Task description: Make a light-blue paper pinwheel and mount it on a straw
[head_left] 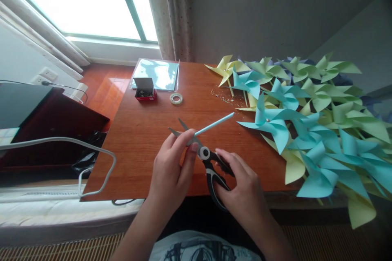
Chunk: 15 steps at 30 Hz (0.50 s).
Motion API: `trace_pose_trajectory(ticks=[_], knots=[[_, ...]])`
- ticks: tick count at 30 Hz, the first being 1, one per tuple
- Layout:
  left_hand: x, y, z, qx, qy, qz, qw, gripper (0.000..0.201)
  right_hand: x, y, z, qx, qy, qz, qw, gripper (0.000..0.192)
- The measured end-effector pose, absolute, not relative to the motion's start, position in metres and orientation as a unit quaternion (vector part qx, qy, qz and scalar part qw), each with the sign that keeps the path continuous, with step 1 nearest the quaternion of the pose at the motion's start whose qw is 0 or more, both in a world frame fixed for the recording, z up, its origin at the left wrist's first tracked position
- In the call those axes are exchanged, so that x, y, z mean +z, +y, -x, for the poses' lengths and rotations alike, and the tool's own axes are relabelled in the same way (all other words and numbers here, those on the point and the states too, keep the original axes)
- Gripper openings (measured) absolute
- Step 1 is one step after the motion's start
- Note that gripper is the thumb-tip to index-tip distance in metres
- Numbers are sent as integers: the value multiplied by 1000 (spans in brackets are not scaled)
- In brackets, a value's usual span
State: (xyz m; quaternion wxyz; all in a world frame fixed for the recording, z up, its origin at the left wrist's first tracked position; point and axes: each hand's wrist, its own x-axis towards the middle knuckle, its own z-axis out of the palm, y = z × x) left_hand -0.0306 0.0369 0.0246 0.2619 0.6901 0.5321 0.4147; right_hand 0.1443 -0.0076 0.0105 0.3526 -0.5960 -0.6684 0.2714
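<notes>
Above a reddish-brown wooden bench [134, 142], the left hand [170, 163] had its grip pinched on the lower end of a slim pale-blue tube [214, 123], close to the parted metal blades of black-and-white-handled scissors [204, 153]. The right hand [245, 183] had its grip wrapped around the scissors' handles, near blue, yellow and green paper pinwheels [266, 120] heaped to the right.

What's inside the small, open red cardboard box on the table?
The rectangular red cardboard box holds a dark jumble of small pieces, too blurred to identify; anything beneath is covered.
</notes>
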Motion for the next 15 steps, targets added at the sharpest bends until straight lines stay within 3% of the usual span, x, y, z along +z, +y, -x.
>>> trace_pose_trajectory(ticks=[8,15], knots=[[22,31,25,404,537,-684,285,27,19,-1,-140,231,-676,615,332,55],[21,36,22,439,536,-637,338,17,15,3,-140,168,-722,610,280,59]])
